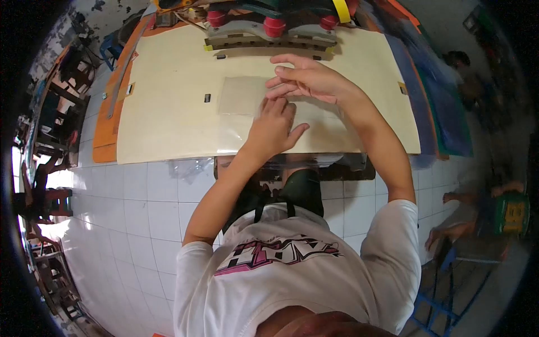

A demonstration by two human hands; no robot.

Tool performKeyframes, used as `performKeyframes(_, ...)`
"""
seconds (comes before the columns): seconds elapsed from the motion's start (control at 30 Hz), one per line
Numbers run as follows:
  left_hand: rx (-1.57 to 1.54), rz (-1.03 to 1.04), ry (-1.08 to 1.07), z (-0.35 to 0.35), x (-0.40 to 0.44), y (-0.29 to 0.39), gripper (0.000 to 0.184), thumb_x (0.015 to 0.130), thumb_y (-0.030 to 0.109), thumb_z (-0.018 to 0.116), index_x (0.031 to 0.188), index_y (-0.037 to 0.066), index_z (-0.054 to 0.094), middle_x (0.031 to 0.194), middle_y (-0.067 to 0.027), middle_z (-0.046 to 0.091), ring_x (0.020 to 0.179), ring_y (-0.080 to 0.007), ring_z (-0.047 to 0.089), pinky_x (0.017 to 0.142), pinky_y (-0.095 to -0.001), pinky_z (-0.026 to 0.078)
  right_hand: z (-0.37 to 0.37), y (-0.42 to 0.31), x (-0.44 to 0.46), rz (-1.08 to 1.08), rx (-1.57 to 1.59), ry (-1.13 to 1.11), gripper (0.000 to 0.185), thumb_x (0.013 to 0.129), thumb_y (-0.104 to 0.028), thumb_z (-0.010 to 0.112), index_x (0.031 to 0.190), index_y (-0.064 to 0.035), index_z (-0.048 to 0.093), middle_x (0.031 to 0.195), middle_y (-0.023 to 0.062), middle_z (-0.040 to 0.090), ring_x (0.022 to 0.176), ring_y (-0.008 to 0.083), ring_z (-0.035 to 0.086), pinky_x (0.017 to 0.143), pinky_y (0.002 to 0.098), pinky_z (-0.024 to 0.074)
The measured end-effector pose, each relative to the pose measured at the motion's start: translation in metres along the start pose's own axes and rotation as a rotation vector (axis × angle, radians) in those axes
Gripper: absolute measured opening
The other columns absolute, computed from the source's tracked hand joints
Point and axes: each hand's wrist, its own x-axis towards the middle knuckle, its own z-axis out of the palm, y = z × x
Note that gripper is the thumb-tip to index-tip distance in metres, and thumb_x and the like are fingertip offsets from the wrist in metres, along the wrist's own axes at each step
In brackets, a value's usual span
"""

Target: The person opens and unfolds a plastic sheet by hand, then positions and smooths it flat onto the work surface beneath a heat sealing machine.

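Note:
My left hand (273,124) lies palm down on a clear plastic sheet (233,128), its fingers stretched out and the thumb apart. Just beyond it, my right hand (307,83) is held over the sheet with its fingers spread and slightly bent. Their fingertips are close together, and whether they touch is unclear. Beside the fingers, a beige rectangle (242,95) shows at the plastic. Underneath is a large cream board (168,106). A small black piece (207,98) sits on the board to the left.
A machine with red knobs (274,27) stands at the far edge. A metal ruler (119,87) lies along an orange board (105,137) on the left. Blue sheets (441,95) hang at the right. Another person's legs (449,233) and a green stool (514,213) are further right.

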Motion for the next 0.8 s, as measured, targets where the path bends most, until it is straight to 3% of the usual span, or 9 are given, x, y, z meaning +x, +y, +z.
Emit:
performKeyframes(0.1, 0.004, -0.055, -0.124, -0.006, 0.000, -0.001, 0.041, 0.081, 0.035, 0.069, 0.098, -0.002, 0.062, 0.097, -0.0210, 0.055, 0.095, -0.0403, 0.055, 0.090, -0.0513, 0.042, -0.011, 0.001, 0.010, -0.108, -0.553, 0.024, 0.043, 0.096, -0.030, 0.059, 0.132, -0.0087, 0.051, 0.117, 0.0164, 0.063, 0.102, 0.0217, 0.066, 0.087, 0.0313, 0.0501)
performKeyframes(0.13, 0.007, -0.063, -0.119, -0.005, -0.001, -0.002, 0.041, 0.081, 0.035, 0.069, 0.098, -0.002, 0.062, 0.097, -0.0210, 0.055, 0.095, -0.0403, 0.055, 0.090, -0.0513, 0.042, -0.021, 0.005, 0.005, -0.107, -0.556, 0.015, 0.043, 0.096, -0.030, 0.059, 0.132, -0.0087, 0.051, 0.117, 0.0164, 0.063, 0.102, 0.0217, 0.066, 0.087, 0.0313, 0.0501)
performKeyframes(0.2, 0.036, -0.047, -0.097, -0.001, -0.003, -0.004, 0.043, 0.084, 0.037, 0.066, 0.101, -0.002, 0.063, 0.103, -0.0222, 0.057, 0.101, -0.0410, 0.055, 0.094, -0.0540, 0.041, -0.042, 0.012, -0.007, -0.248, -1.327, 0.226, 0.045, 0.091, -0.032, 0.064, 0.127, -0.0062, 0.056, 0.114, 0.0137, 0.064, 0.099, 0.0209, 0.066, 0.088, 0.0318, 0.0493)
performKeyframes(0.33, 0.034, -0.058, -0.086, 0.001, -0.004, -0.003, 0.042, 0.084, 0.037, 0.065, 0.102, -0.001, 0.063, 0.106, -0.0224, 0.058, 0.106, -0.0412, 0.055, 0.098, -0.0543, 0.040, -0.084, 0.045, -0.018, -0.440, -1.384, 0.219, 0.041, 0.087, -0.029, 0.069, 0.117, -0.0024, 0.060, 0.101, 0.0115, 0.065, 0.088, 0.0201, 0.063, 0.081, 0.0314, 0.0490)
performKeyframes(0.4, 0.075, -0.058, -0.097, 0.003, -0.005, -0.004, 0.038, 0.085, 0.034, 0.065, 0.100, -0.001, 0.064, 0.107, -0.0219, 0.059, 0.109, -0.0404, 0.055, 0.100, -0.0538, 0.040, -0.093, 0.045, -0.023, -0.267, -1.188, 0.236, 0.031, 0.086, -0.029, 0.067, 0.100, -0.0021, 0.064, 0.093, 0.0137, 0.068, 0.078, 0.0275, 0.063, 0.073, 0.0386, 0.0493)
performKeyframes(0.53, 0.083, -0.024, -0.080, 0.007, -0.005, -0.006, 0.031, 0.085, 0.029, 0.064, 0.097, 0.000, 0.064, 0.104, -0.0200, 0.061, 0.108, -0.0383, 0.056, 0.099, -0.0526, 0.040, -0.096, 0.054, -0.015, -0.107, -0.902, 0.435, 0.028, 0.086, -0.029, 0.067, 0.087, -0.0007, 0.063, 0.082, 0.0121, 0.066, 0.073, 0.0234, 0.060, 0.068, 0.0373, 0.0476)
performKeyframes(0.63, 0.105, 0.019, -0.013, 0.003, -0.005, -0.003, 0.023, 0.084, 0.023, 0.065, 0.093, 0.002, 0.065, 0.100, -0.0153, 0.064, 0.100, -0.0334, 0.060, 0.093, -0.0475, 0.045, -0.096, 0.061, -0.003, -0.114, -0.819, 0.548, 0.027, 0.088, -0.028, 0.067, 0.088, -0.0013, 0.063, 0.077, 0.0113, 0.065, 0.070, 0.0191, 0.059, 0.067, 0.0355, 0.0474)
performKeyframes(0.7, 0.076, 0.010, -0.083, -0.004, -0.004, 0.003, 0.017, 0.082, 0.020, 0.066, 0.088, 0.004, 0.067, 0.096, -0.0111, 0.066, 0.088, -0.0279, 0.062, 0.084, -0.0415, 0.047, -0.089, 0.059, 0.000, -0.087, -0.876, 0.588, 0.026, 0.089, -0.028, 0.066, 0.087, -0.0020, 0.063, 0.076, 0.0097, 0.064, 0.069, 0.0165, 0.057, 0.065, 0.0338, 0.0468)
performKeyframes(0.8, 0.105, 0.100, -0.046, 0.003, -0.010, -0.003, 0.012, 0.079, 0.016, 0.067, 0.084, 0.006, 0.068, 0.093, -0.0083, 0.066, 0.079, -0.0250, 0.061, 0.075, -0.0372, 0.047, -0.087, 0.058, 0.002, -0.149, -0.817, 0.469, 0.025, 0.090, -0.027, 0.065, 0.087, -0.0024, 0.062, 0.070, 0.0045, 0.058, 0.066, 0.0137, 0.052, 0.062, 0.0314, 0.0447)
